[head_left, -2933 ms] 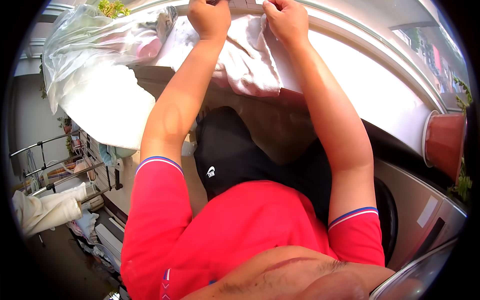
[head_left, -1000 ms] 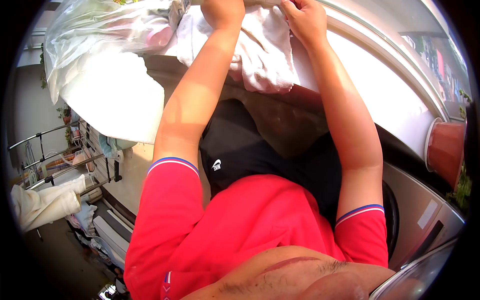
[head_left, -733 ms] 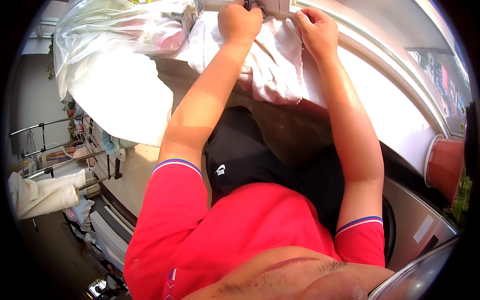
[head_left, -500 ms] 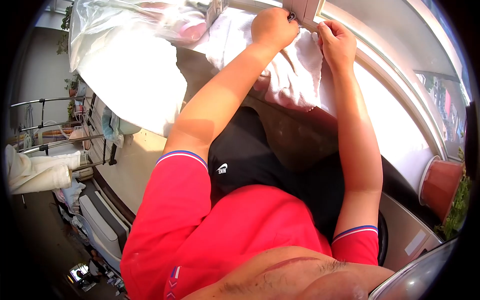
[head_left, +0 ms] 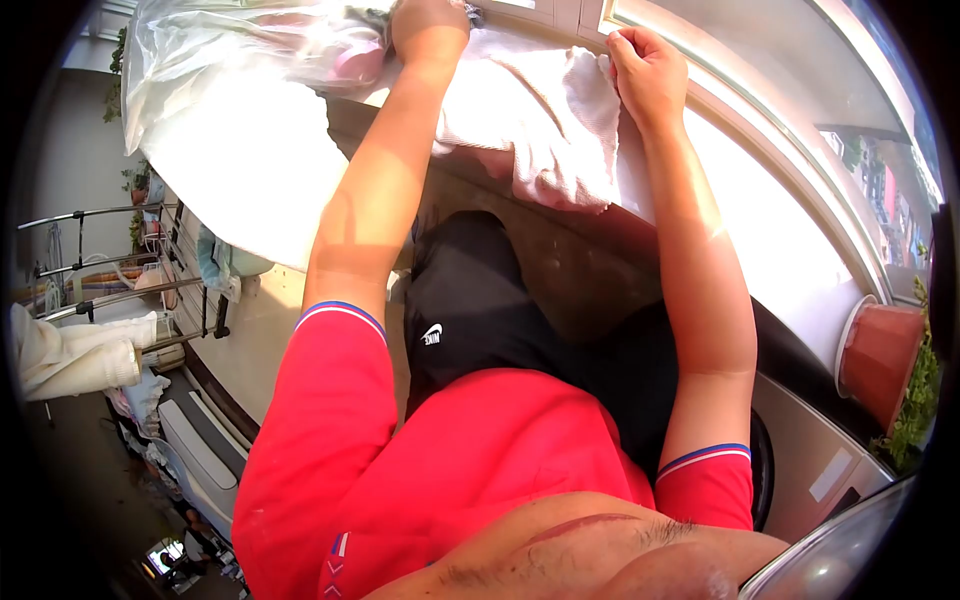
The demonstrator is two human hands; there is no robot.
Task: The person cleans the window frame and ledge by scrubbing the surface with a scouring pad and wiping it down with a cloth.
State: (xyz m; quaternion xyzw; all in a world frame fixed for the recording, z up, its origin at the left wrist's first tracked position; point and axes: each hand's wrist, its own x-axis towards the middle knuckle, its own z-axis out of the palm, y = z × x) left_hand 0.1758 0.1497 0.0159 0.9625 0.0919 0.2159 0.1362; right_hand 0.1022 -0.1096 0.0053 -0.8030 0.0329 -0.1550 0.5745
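Observation:
A white knitted cloth (head_left: 545,125) lies over the sill by the window, its lower edge hanging down. At the cloth's upper right corner, my right hand (head_left: 652,78) is closed in a pinch, thumb against the fingers, on the cloth's edge. My left hand (head_left: 430,35) is up at the top edge of the view, left of the cloth and near a clear plastic bag (head_left: 240,45). Its fingers are closed, and a small dark thing (head_left: 473,15) shows beside them, too little of it visible to name. Part of this hand is cut off by the frame.
A bright white sheet-like piece (head_left: 240,170) spreads below the plastic bag. The window frame (head_left: 745,120) runs along the right, with a potted plant (head_left: 880,360) at its near end. At the left stands a metal rack (head_left: 110,250) with hanging cloths.
My left hand has moved left and up, away from the cloth and my right hand, with the dark thing beside it. My right hand stays at the cloth's edge, shifting slightly with the view.

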